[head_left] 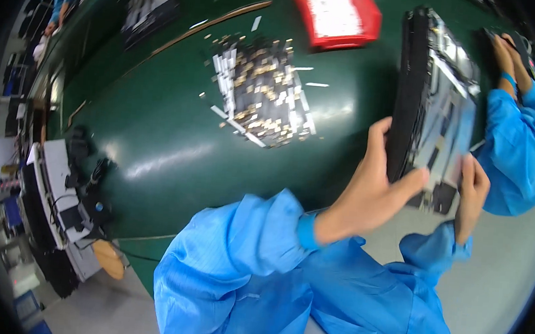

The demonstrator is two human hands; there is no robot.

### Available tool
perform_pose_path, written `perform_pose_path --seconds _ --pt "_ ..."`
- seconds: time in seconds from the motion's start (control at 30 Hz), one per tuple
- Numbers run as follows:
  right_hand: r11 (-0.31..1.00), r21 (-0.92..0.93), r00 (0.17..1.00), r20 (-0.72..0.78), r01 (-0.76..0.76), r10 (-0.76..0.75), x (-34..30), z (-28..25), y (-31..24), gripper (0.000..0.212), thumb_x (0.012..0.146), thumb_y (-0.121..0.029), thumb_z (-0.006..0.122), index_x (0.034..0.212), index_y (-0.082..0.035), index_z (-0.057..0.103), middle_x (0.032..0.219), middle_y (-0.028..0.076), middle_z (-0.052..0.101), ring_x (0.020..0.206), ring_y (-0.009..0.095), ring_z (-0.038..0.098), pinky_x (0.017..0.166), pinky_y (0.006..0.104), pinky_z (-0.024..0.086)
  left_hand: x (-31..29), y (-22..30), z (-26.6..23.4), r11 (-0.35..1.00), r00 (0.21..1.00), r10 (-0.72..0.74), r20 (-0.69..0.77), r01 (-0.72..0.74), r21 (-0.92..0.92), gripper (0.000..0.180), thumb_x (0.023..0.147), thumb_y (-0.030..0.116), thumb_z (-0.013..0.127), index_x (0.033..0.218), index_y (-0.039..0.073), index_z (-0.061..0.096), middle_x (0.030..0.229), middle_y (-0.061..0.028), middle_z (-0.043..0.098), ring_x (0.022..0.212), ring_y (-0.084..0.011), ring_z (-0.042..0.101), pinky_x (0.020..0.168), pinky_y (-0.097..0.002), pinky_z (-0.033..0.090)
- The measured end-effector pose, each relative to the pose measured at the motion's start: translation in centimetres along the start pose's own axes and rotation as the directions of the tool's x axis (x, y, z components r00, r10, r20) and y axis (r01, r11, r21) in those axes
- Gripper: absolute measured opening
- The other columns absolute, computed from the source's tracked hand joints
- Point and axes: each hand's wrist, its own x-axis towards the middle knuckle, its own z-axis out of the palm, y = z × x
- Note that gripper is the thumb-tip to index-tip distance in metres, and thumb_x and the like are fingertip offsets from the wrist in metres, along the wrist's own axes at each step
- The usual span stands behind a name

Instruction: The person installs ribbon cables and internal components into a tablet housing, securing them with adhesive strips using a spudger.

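A thick stack of black-edged flat panels point(437, 108) with a silvery, partly see-through top face is held at the right side of the green table, over its near edge. My left hand point(372, 191) grips the stack's left side near its lower end, thumb on top and fingers around the edge. At the lower right edge, my right hand point(472, 186) has its fingers closed on the same stack, slightly blurred. What kind of panels these are I cannot make out. Left of them lies a loose pile of small black and gold pieces point(264, 88) with white strips around it.
A red bin point(370, 21) of white pieces stands at the far side of the green table point(178, 106). Another black-edged panel stack point(149, 7) lies far left, near a brown strip point(213, 23). On the right, a co-worker's blue sleeves point(514, 149) come close. A wooden stool point(108, 259) stands lower left.
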Motion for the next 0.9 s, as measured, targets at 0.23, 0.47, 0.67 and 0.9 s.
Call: perform_pose_path --seconds 0.23,0.47,0.67,0.9 --pt "0.896 0.419 0.871 0.484 -0.144 -0.086 -8.5 8.8 -10.1 0.074 0.073 -0.032 0.074 0.128 0.004 0.039 0.102 0.01 0.062 0.071 0.008 0.06 0.054 0.0136 0.033 -17.2 4.6 -8.3 0.985 0.92 0.082 -0.383 -0.016 0.174 0.101 0.077 0.013 0.07 0.144 0.001 -0.006 0.145 -0.02 0.019 0.133 -0.0306 0.028 0.107 -0.0396 0.023" --pt "0.925 0.351 0.578 0.789 -0.144 -0.209 -10.3 19.0 -16.5 0.054 0.07 -0.016 0.075 0.116 0.003 0.055 0.085 0.004 0.058 0.066 0.006 0.052 0.055 0.0188 0.041 -24.8 4.0 -12.2 0.994 0.575 0.086 -0.814 0.003 0.108 0.099 0.078 0.028 0.066 0.146 0.003 -0.001 0.141 -0.0155 0.029 0.125 -0.0253 0.036 0.103 -0.0347 0.029" --pt "0.938 0.289 0.519 0.782 0.19 -0.346 -11.7 23.1 -18.1 0.041 0.076 -0.016 0.071 0.107 0.007 0.06 0.084 0.013 0.059 0.069 0.017 0.057 0.061 0.0259 0.045 -26.0 4.4 -14.4 0.997 0.585 0.055 -0.809 -0.079 0.011 0.091 0.084 0.017 0.059 0.146 0.005 -0.007 0.145 -0.0159 0.025 0.128 -0.0256 0.036 0.103 -0.0332 0.029" --pt "0.928 0.194 0.534 0.772 0.319 -0.345 -13.0 24.3 -18.4 0.036 0.076 -0.013 0.07 0.103 0.01 0.06 0.081 0.011 0.054 0.069 0.016 0.054 0.061 0.0255 0.043 -26.1 5.1 -15.3 0.988 0.694 0.062 -0.718 0.061 0.143 0.091 0.083 0.014 0.064 0.146 0.003 -0.001 0.147 -0.0178 0.014 0.133 -0.0277 0.024 0.104 -0.0368 0.029"
